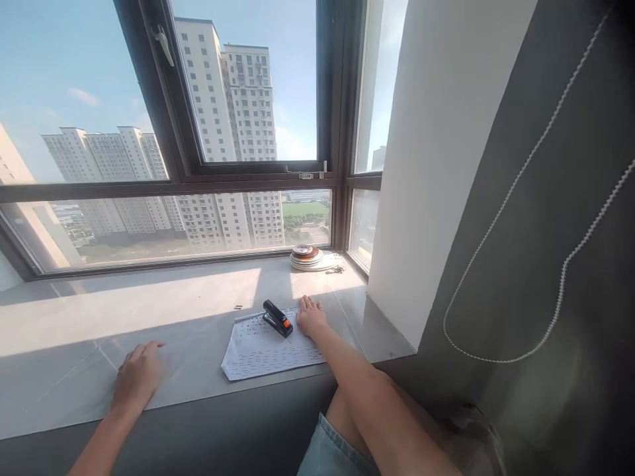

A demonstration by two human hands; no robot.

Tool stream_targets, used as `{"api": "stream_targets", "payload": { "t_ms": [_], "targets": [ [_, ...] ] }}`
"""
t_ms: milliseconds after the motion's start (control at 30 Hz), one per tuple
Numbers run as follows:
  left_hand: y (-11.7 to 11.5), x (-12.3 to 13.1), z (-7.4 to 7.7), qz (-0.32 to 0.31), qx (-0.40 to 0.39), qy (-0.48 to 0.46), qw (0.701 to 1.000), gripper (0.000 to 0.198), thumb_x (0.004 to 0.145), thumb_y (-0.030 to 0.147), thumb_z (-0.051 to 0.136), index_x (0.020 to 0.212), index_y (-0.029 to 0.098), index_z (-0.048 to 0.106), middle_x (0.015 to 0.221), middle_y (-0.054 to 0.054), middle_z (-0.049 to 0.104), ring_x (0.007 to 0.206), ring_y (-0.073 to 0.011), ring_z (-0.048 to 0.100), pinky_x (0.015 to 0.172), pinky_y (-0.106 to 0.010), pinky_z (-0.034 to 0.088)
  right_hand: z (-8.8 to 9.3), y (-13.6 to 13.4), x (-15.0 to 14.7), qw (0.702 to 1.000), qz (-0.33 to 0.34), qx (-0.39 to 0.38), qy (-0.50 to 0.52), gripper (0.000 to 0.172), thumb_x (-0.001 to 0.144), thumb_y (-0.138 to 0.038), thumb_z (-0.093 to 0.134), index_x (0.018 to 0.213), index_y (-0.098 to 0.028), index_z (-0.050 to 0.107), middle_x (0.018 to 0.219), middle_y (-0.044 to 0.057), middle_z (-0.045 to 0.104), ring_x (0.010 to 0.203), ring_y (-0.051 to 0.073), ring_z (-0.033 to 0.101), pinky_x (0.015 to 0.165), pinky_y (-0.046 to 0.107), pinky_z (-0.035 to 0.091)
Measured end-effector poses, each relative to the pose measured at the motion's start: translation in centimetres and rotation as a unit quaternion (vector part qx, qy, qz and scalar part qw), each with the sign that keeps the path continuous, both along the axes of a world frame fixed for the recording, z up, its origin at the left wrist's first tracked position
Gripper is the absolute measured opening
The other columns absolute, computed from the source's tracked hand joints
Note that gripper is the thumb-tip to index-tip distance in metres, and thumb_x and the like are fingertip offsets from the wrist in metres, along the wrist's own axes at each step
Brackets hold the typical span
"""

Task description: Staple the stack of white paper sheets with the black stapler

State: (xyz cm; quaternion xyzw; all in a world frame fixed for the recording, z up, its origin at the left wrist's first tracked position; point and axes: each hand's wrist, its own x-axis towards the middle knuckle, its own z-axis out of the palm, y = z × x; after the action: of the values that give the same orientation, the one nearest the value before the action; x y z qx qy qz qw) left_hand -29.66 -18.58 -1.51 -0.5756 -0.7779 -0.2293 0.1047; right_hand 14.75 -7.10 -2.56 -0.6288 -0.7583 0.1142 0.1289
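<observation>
My right hand (311,317) rests on the right edge of the papers, its fingers loosely stretched and pointing toward the window. Printed white papers (268,360) lie flat on the grey sill, close to its front edge. On top of them, just left of that hand, lies a black stapler (274,316) with an orange part near one end. My left hand (137,375) is over the sill, well left of the papers. It is slightly blurred, one finger points right, and I see nothing in it. Two tiny dark strips (238,307) lie behind the papers.
The windowsill (188,370) ends in a front edge below my hands. A stack of round plate-like items (306,258) stands in the window corner beside a small keys-like bundle (336,269). A beaded cord (496,228) hangs at the right, past the white wall (421,165).
</observation>
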Motion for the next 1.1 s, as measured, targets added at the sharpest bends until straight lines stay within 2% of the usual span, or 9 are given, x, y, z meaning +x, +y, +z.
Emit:
{"api": "stream_targets", "payload": {
  "t_ms": [100, 233, 367, 467, 600, 700, 833, 1000, 1100],
  "targets": [
    [0.4, 4.9, 0.9, -0.081, 0.035, -0.079, 0.993, 0.041, 0.09, 0.022, 0.038, 0.116, 0.016, 0.069, 0.126, -0.017, 0.07, 0.113, -0.0341, 0.067, 0.096, -0.045, 0.053, -0.2, 0.5, 0.3, 1.0, 0.009, -0.019, -0.002, 0.061, 0.106, -0.029, 0.026, 0.164, -0.013, 0.024, 0.171, 0.013, 0.017, 0.16, 0.023, 0.014, 0.128, 0.052, 0.01],
    [2.4, 13.4, 1.4, -0.27, 0.042, -0.179, 0.945, 0.042, 0.095, 0.035, 0.039, 0.124, 0.025, 0.068, 0.138, -0.007, 0.067, 0.133, -0.0287, 0.059, 0.107, -0.04, 0.051, -0.4, 0.5, 1.0, 1.0, 0.016, -0.022, 0.004, 0.061, 0.106, -0.031, 0.024, 0.165, -0.015, 0.024, 0.172, 0.009, 0.015, 0.16, 0.021, 0.012, 0.129, 0.049, 0.01],
    [5.9, 19.0, -0.8, -0.302, -0.029, -0.232, 0.924, 0.047, 0.095, 0.031, 0.037, 0.133, 0.019, 0.062, 0.139, -0.012, 0.066, 0.133, -0.0265, 0.06, 0.111, -0.04, 0.049, 0.6, -0.2, 1.7, 0.999, -0.025, 0.002, 0.021, 0.059, 0.103, -0.026, 0.032, 0.161, -0.016, 0.034, 0.17, 0.012, 0.026, 0.159, 0.027, 0.017, 0.126, 0.06, 0.013],
    [7.8, 20.4, -3.7, -0.284, -0.032, -0.145, 0.947, 0.048, 0.091, 0.024, 0.04, 0.132, 0.014, 0.061, 0.14, -0.017, 0.063, 0.135, -0.0303, 0.057, 0.117, -0.048, 0.041, 1.9, -0.9, 1.8, 0.991, -0.052, 0.056, 0.114, 0.052, 0.103, -0.029, 0.038, 0.153, -0.018, 0.047, 0.16, 0.015, 0.044, 0.152, 0.029, 0.033, 0.121, 0.056, 0.03],
    [8.8, 20.8, -5.8, -0.285, -0.017, -0.036, 0.958, 0.049, 0.094, 0.022, 0.039, 0.137, 0.007, 0.056, 0.144, -0.023, 0.056, 0.139, -0.0331, 0.051, 0.119, -0.051, 0.035, 2.6, -2.0, 1.8, 0.963, 0.114, 0.046, 0.24, 0.05, 0.097, -0.05, 0.056, 0.139, -0.022, 0.06, 0.134, 0.01, 0.067, 0.118, 0.023, 0.065, 0.099, 0.034, 0.051],
    [9.6, 21.0, -5.1, -0.275, -0.061, 0.0, 0.96, 0.047, 0.094, 0.018, 0.037, 0.136, 0.006, 0.056, 0.143, -0.024, 0.056, 0.137, -0.0324, 0.052, 0.116, -0.049, 0.038, 2.4, -2.4, 1.7, 0.961, 0.165, 0.029, 0.221, 0.063, 0.078, -0.045, 0.08, 0.136, -0.024, 0.063, 0.119, 0.006, 0.073, 0.104, 0.024, 0.069, 0.087, 0.03, 0.052],
    [10.3, 21.7, -3.5, -0.241, -0.122, 0.013, 0.963, 0.041, 0.088, 0.007, 0.036, 0.118, 0.007, 0.065, 0.126, -0.023, 0.065, 0.123, -0.031, 0.062, 0.107, -0.045, 0.045, 2.6, -2.1, 1.9, 0.967, 0.152, 0.035, 0.203, 0.049, 0.076, -0.027, 0.077, 0.125, -0.025, 0.073, 0.103, 0.004, 0.077, 0.095, 0.022, 0.07, 0.08, 0.028, 0.051],
    [8.8, 23.1, -3.4, -0.274, -0.004, -0.009, 0.962, 0.043, 0.086, 0.006, 0.038, 0.12, 0.01, 0.065, 0.129, -0.02, 0.063, 0.128, -0.0305, 0.058, 0.11, -0.046, 0.043, 3.2, -1.7, 3.8, 0.963, 0.131, 0.006, 0.237, 0.049, 0.071, -0.016, 0.075, 0.118, -0.026, 0.077, 0.105, 0.004, 0.077, 0.097, 0.022, 0.07, 0.08, 0.027, 0.051],
    [8.0, 23.5, -3.2, -0.303, 0.014, -0.053, 0.951, 0.044, 0.088, 0.007, 0.036, 0.123, 0.013, 0.062, 0.131, -0.018, 0.063, 0.129, -0.0278, 0.058, 0.112, -0.043, 0.042, 3.4, -1.8, 4.9, 0.955, 0.125, -0.041, 0.267, 0.053, 0.071, -0.015, 0.075, 0.123, -0.025, 0.076, 0.109, 0.005, 0.076, 0.101, 0.023, 0.069, 0.081, 0.028, 0.051]
  ]
}}
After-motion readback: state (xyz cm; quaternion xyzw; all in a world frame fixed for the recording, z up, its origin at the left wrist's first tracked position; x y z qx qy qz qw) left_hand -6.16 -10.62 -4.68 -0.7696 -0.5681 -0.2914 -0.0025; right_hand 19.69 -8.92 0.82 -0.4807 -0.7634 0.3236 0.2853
